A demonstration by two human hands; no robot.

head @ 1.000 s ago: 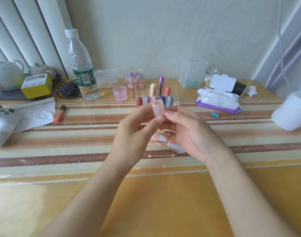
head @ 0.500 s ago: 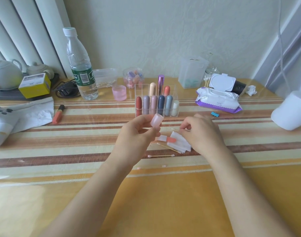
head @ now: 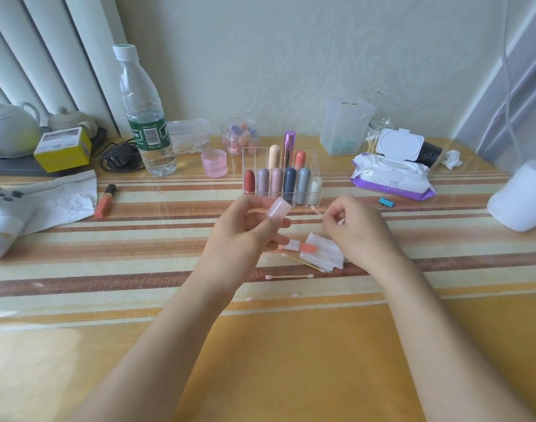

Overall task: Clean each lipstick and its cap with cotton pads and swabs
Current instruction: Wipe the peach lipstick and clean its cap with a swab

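Observation:
My left hand (head: 245, 233) holds a pale pink lipstick cap (head: 278, 208) between thumb and fingertips, just in front of the clear organiser (head: 317, 166) with several lipsticks. My right hand (head: 355, 226) pinches a cotton swab (head: 317, 212) whose tip points left toward the cap. Below both hands the uncapped lipstick (head: 301, 247), orange at its end, lies on folded white cotton pads (head: 324, 254). More swabs (head: 289, 276) lie on the table nearby.
A water bottle (head: 144, 117), pink cup (head: 214, 162) and jar of caps (head: 239, 137) stand at the back. A wet-wipe pack (head: 391, 175) and swab jar (head: 379, 129) sit at the right, a white cup (head: 522, 196) at the far right, an orange tube (head: 105, 201) at the left.
My right hand left the cap, reached down to the pads and came up holding a cotton swab. The left hand lowered slightly, keeping the cap.

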